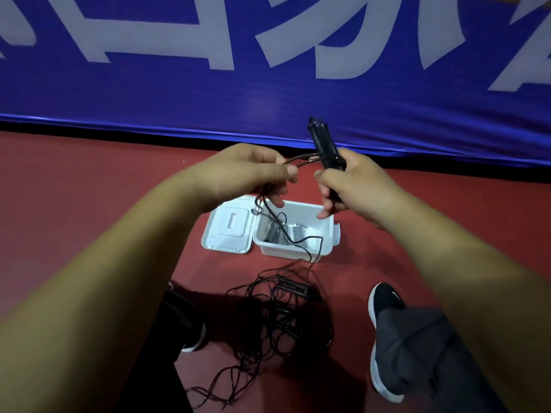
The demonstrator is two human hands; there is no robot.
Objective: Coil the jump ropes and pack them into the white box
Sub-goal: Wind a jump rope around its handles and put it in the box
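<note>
My right hand [351, 186] grips two black jump rope handles [323, 144] that stick up above the fist. My left hand [247, 171] pinches the thin black cord [298, 159] that arcs between the two hands. The cord hangs down over the open white box [325, 236] on the red floor and runs into a tangled pile of black rope [280, 317] between my feet. Another black handle [293, 289] lies in that pile. Grey handles [298, 232] lie inside the box. The box lid [229, 231] lies flipped open to its left.
A blue banner [268, 93] with large white lettering stands just behind the box. My left shoe [193, 338] and right shoe [384, 338] flank the rope pile on the red floor [89, 180].
</note>
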